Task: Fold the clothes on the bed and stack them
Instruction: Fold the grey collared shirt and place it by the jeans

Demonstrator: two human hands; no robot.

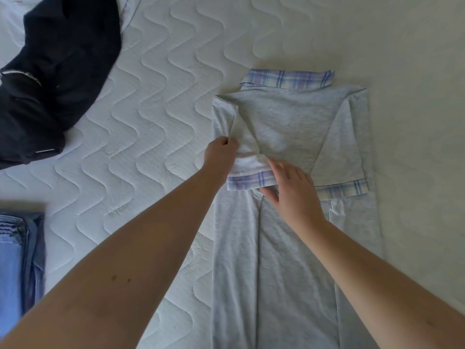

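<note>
Your bare forearms reach over the light grey jersey shirt with blue plaid collar and cuffs (284, 127), lying flat on the white quilted bed (156, 102). Your left hand (221, 153) pinches the folded-in sleeve's edge. Your right hand (292, 187) lies flat, fingers straight, pressing the plaid cuff just beside the left hand. Far left of your left hand: crumpled black garment (60, 71); folded blue jeans (17, 260) nearer you.

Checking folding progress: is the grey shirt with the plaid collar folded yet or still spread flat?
Partly folded. The grey shirt has both sleeves turned in over its back; the lower body is not folded up. The left hand pinches the left sleeve.
</note>
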